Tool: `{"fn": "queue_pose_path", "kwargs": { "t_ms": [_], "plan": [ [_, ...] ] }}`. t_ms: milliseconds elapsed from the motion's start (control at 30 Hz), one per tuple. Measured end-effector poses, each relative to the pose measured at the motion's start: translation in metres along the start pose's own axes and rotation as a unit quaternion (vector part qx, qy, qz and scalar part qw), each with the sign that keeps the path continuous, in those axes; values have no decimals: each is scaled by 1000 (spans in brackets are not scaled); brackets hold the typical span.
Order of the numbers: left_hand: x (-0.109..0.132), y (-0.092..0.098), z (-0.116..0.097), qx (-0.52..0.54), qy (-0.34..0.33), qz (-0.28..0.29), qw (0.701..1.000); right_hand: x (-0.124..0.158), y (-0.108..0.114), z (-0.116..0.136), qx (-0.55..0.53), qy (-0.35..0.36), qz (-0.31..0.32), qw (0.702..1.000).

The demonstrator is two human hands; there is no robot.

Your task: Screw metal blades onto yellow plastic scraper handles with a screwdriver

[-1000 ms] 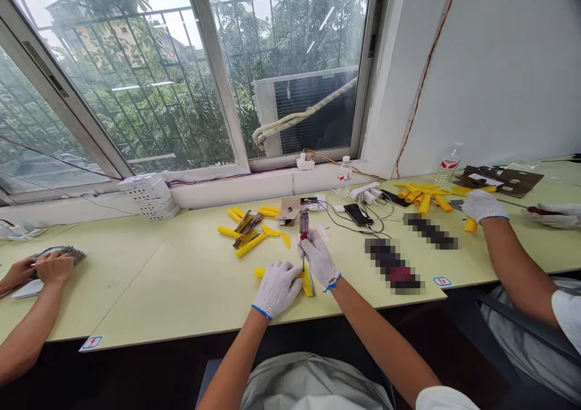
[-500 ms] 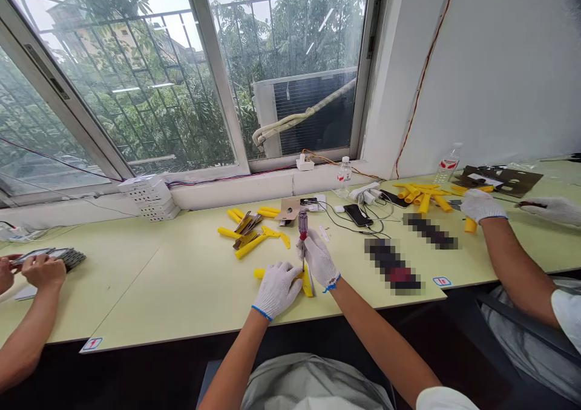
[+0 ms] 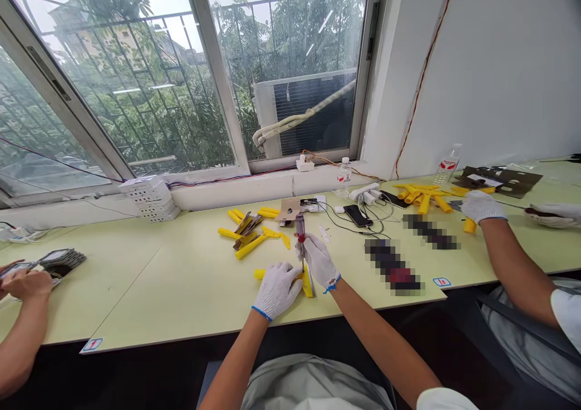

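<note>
My left hand (image 3: 278,290), in a white knit glove, presses a yellow scraper (image 3: 308,286) with a metal blade edge flat against the table; much of the scraper is under the glove. My right hand (image 3: 320,261), also gloved, grips a screwdriver (image 3: 300,226) with a clear and red handle. Its shaft points down, almost upright, and its tip meets the scraper's head beside my left fingertips. The screw, if any, is too small to see. Beyond my hands lies a pile of yellow scraper handles (image 3: 250,247) and brown-grey blade pieces.
A cardboard piece (image 3: 288,209), phone (image 3: 358,215), cables and bottle (image 3: 344,172) lie toward the window. To the right, a co-worker's gloved hands (image 3: 483,206) work near more yellow handles (image 3: 425,201). Another person's hand (image 3: 29,283) is at far left, by stacked grey pieces (image 3: 68,260).
The screwdriver's handle has tipped slightly left and down, while my left hand stays put. At far left, the other person's hand has moved left, away from the stacked pieces.
</note>
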State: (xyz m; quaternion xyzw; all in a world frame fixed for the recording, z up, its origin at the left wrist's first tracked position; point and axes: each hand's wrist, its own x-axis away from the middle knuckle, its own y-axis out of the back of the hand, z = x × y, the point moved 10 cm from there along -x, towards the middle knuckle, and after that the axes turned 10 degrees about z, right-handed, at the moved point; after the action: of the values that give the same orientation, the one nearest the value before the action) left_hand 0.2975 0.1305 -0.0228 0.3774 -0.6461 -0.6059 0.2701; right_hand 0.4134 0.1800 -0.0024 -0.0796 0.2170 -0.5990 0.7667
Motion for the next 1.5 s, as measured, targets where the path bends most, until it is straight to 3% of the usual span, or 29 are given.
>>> {"fn": "queue_pose_path", "kwargs": {
  "t_ms": [900,1200,1500],
  "plan": [
    [-1,-1,0,-11,10,14,1000,-4,5,-3,-8,28,-6,1000],
    [-1,-1,0,-12,11,13,1000,-13,9,-17,-9,42,-2,999],
    [-1,-2,0,-8,4,5,1000,-8,9,-16,-9,20,4,1000]
  ]
}}
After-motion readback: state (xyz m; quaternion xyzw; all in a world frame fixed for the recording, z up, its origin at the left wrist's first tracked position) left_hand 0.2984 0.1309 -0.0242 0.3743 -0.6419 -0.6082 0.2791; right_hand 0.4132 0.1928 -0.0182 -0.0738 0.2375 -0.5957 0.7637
